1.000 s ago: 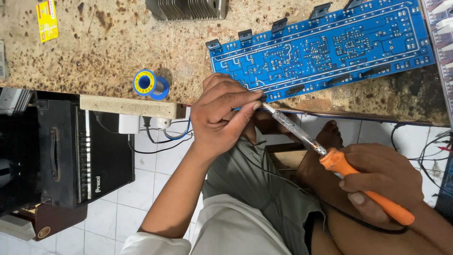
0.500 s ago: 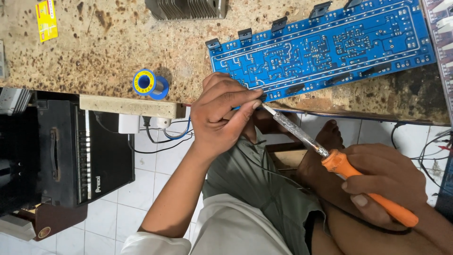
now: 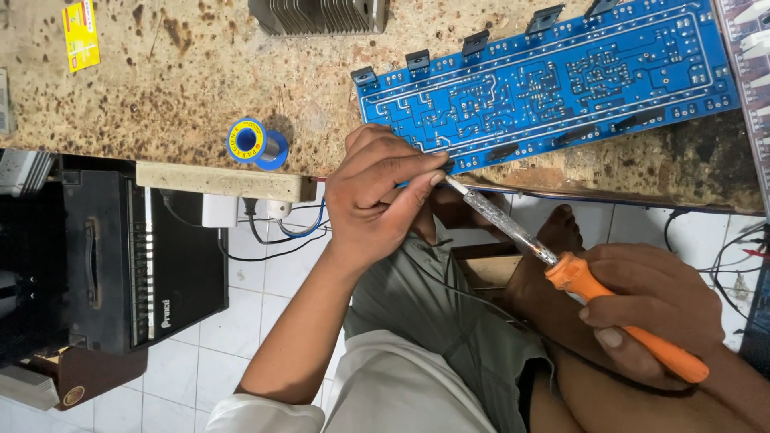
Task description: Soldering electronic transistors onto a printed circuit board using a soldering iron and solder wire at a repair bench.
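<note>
Speckled brown stone worktop [image 3: 160, 104] fills the upper view, white tiled floor [image 3: 273, 289] below it. I see my left hand [image 3: 377, 200] at the worktop's front edge, fingers pinched closed with the tips against the near edge of the long blue printed circuit board [image 3: 553, 80]; whether it pinches solder wire or a component, I cannot tell. My right hand [image 3: 650, 309] is wrapped shut around the orange handle of the soldering iron [image 3: 561, 269], its metal shaft running up-left so the tip sits beside my left fingertips at the board edge. Handling call: board looks thin, stiff, light, brittle at the traces, so hold by the edges only; iron is light and rigid, shaft likely hot, so grip the orange handle only. Count: one board, one iron, one blue and yellow spool of solder wire [image 3: 255, 143] well left of the board, one grey finned metal heatsink [image 3: 321, 14] at the top edge, one yellow card [image 3: 80, 34] top left, one black amplifier cabinet [image 3: 120, 256] on the floor under the worktop.
</note>
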